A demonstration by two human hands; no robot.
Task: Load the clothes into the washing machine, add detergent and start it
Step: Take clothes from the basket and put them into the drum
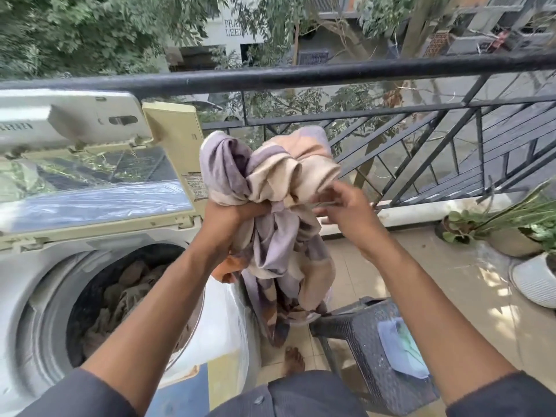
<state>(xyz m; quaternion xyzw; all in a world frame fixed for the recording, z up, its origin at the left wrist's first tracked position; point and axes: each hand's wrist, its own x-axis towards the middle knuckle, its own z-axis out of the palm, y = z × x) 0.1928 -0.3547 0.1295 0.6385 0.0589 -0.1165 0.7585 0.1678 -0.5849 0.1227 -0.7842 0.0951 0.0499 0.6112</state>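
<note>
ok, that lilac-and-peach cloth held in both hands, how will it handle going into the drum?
Likely floppy: the cloth bunches above the left hand and hangs in loose folds below it. Probably light, since the right hand only pinches an edge. The trailing end may snag on the drum rim.

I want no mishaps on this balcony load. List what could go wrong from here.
1. The bunched cloth gripped by the left hand is held up close to the railing; a loose toss might send it over.
2. Its tail hangs down by the dark stool and may snag there.
3. The drum already holds clothes, so this bulky piece could overfill it.
</note>
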